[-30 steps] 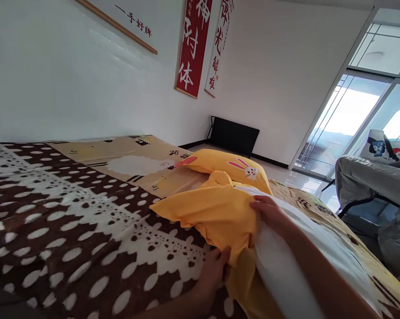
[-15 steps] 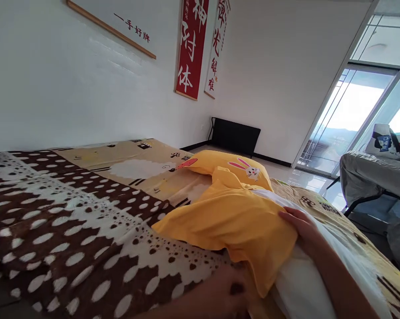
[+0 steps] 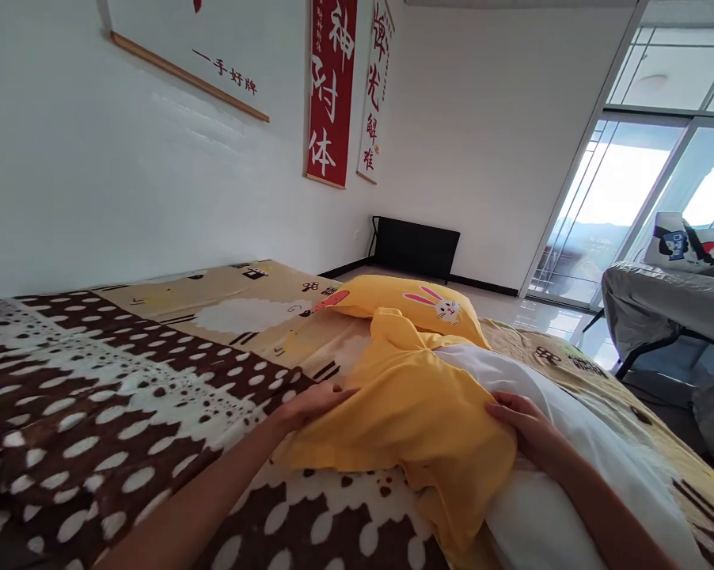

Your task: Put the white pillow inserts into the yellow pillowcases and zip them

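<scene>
A yellow pillowcase lies bunched on the bed, its loose end spread toward me. Beside and partly under it is a white pillow. My left hand is closed on the left edge of the pillowcase, fingertips partly hidden by the cloth. At the opposite edge, my right hand pinches the fabric over the white pillow. Just behind lies a yellow pillow with a rabbit face.
Under everything is a bed with a beige patterned sheet and a brown, white-dotted blanket. A white wall stands at the left. A grey-covered piece of furniture is at the right, and a black folded panel leans at the back.
My left hand has moved from the lower middle up and left to the pillowcase's left edge and taken hold of it. My right hand keeps its grip, shifted slightly.
</scene>
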Demonstrator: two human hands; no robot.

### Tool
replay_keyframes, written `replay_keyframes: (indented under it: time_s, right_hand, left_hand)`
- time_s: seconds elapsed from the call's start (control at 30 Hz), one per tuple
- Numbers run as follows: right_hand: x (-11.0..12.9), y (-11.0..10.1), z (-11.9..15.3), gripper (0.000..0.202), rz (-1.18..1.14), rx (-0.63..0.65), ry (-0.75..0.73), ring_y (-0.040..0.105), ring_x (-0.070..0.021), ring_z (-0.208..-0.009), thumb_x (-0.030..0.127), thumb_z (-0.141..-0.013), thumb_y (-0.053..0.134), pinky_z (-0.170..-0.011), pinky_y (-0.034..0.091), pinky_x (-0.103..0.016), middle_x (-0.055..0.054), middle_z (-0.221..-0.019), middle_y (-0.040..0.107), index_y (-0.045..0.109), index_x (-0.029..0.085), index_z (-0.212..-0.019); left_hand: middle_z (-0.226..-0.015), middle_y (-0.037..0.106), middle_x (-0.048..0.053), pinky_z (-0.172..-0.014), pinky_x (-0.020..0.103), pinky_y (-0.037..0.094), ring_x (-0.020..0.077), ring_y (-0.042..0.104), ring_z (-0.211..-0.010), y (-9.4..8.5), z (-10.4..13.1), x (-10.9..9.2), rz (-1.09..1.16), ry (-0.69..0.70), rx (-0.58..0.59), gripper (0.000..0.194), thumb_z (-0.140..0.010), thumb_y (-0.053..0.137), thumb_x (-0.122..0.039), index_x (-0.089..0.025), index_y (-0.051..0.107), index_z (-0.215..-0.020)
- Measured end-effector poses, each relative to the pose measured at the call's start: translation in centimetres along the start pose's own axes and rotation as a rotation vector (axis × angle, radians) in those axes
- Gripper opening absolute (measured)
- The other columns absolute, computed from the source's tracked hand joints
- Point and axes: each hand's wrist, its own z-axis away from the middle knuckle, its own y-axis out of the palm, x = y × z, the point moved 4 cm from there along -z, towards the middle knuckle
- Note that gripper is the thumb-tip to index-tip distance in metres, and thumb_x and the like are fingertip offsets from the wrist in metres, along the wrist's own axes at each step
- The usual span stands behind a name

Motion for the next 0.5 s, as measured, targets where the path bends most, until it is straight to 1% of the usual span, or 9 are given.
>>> replay_keyframes:
  time_s: [0.07, 0.1, 0.13, 0.2, 0.27, 0.33, 0.4, 0.43, 0.5]
  right_hand:
    - [-0.5, 0.2, -0.3, 0.035, -0.003, 0.01, 0.001, 0.056, -0.0119, -0.061, 0.045, -0.061, 0.078, -0.053, 0.038, -0.021, -0.002, -0.07, 0.065, 0.065, 0.015, -0.074]
    - [-0.8, 0.3, -0.4, 0.036, -0.003, 0.011, 0.004, 0.056, -0.0117, -0.061, 0.046, -0.061, 0.078, -0.053, 0.038, -0.021, -0.002, -0.07, 0.065, 0.066, 0.015, -0.074]
    - [-1.0, 0.5, -0.5, 0.037, 0.0, 0.012, 0.01, 0.056, -0.0118, -0.061, 0.047, -0.061, 0.078, -0.053, 0.038, -0.021, -0.002, -0.07, 0.065, 0.066, 0.015, -0.075]
    - [-1.2, 0.7, -0.6, 0.04, 0.017, 0.013, 0.023, 0.056, -0.0124, -0.061, 0.048, -0.059, 0.078, -0.054, 0.038, -0.022, -0.003, -0.071, 0.066, 0.066, 0.014, -0.076]
    - [-1.2, 0.9, -0.5, 0.042, 0.038, 0.011, 0.028, 0.055, -0.0126, -0.061, 0.05, -0.058, 0.078, -0.053, 0.037, -0.022, -0.003, -0.071, 0.065, 0.066, 0.014, -0.077]
    - [-1.1, 1.0, -0.3, 0.044, 0.066, -0.001, 0.024, 0.053, -0.012, -0.059, 0.052, -0.057, 0.077, -0.052, 0.035, -0.022, -0.002, -0.069, 0.064, 0.065, 0.014, -0.076]
    - [-1.0, 1.5, -0.2, 0.044, 0.109, 0.004, 0.012, 0.052, -0.0118, -0.059, 0.053, -0.059, 0.076, -0.052, 0.034, -0.022, -0.002, -0.069, 0.063, 0.064, 0.014, -0.074]
    - [-1.1, 1.8, -0.1, 0.044, 0.134, 0.014, 0.005, 0.052, -0.0117, -0.06, 0.054, -0.059, 0.075, -0.052, 0.034, -0.022, -0.002, -0.069, 0.063, 0.064, 0.013, -0.074]
    - [-1.2, 2.6, 0.0, 0.044, 0.185, 0.045, -0.006, 0.051, -0.0116, -0.06, 0.055, -0.061, 0.074, -0.052, 0.033, -0.022, -0.002, -0.069, 0.063, 0.064, 0.013, -0.073]
  left_hand:
    - [-0.079, 0.072, 0.01, -0.055, 0.03, 0.053, 0.0271, 0.068, -0.07, 1.4, 0.0, 0.4, 0.081, -0.039, 0.103, 0.045, -0.052, 0.077, -0.054, -0.016, 0.069, -0.076]
    - [-0.086, 0.072, 0.011, -0.06, 0.031, 0.055, 0.0269, 0.068, -0.075, 1.9, -0.3, 0.3, 0.136, -0.043, 0.132, 0.049, -0.052, 0.078, -0.052, -0.017, 0.069, -0.084]
    - [-0.092, 0.072, 0.011, -0.064, 0.031, 0.056, 0.0262, 0.068, -0.079, 2.1, -0.7, 0.1, 0.195, -0.036, 0.132, 0.052, -0.052, 0.079, -0.051, -0.017, 0.067, -0.09]
    - [-0.096, 0.071, 0.011, -0.068, 0.031, 0.056, 0.0245, 0.068, -0.081, 1.5, -1.8, -0.5, 0.292, -0.015, 0.076, 0.055, -0.056, 0.076, -0.053, -0.016, 0.063, -0.094]
    - [-0.092, 0.071, 0.011, -0.067, 0.031, 0.056, 0.0235, 0.068, -0.078, -0.3, -2.9, -1.1, 0.33, -0.004, -0.003, 0.053, -0.062, 0.069, -0.058, -0.016, 0.06, -0.092]
    - [-0.087, 0.07, 0.011, -0.065, 0.031, 0.055, 0.0241, 0.067, -0.077, -2.6, -3.5, -1.1, 0.322, -0.001, -0.049, 0.05, -0.063, 0.066, -0.06, -0.016, 0.06, -0.087]
    - [-0.079, 0.07, 0.01, -0.063, 0.032, 0.055, 0.0272, 0.067, -0.075, -4.8, -3.5, -0.4, 0.276, -0.02, -0.037, 0.046, -0.058, 0.072, -0.055, -0.016, 0.061, -0.08]
    - [-0.072, 0.068, 0.009, -0.06, 0.032, 0.054, 0.0284, 0.066, -0.072, -5.7, -3.4, 0.3, 0.226, -0.037, -0.015, 0.041, -0.054, 0.076, -0.05, -0.017, 0.061, -0.073]
    - [-0.052, 0.06, 0.004, -0.051, 0.032, 0.05, 0.028, 0.063, -0.057, -7.1, -2.9, 2.0, 0.101, -0.076, 0.036, 0.032, -0.046, 0.081, -0.038, -0.019, 0.057, -0.055]
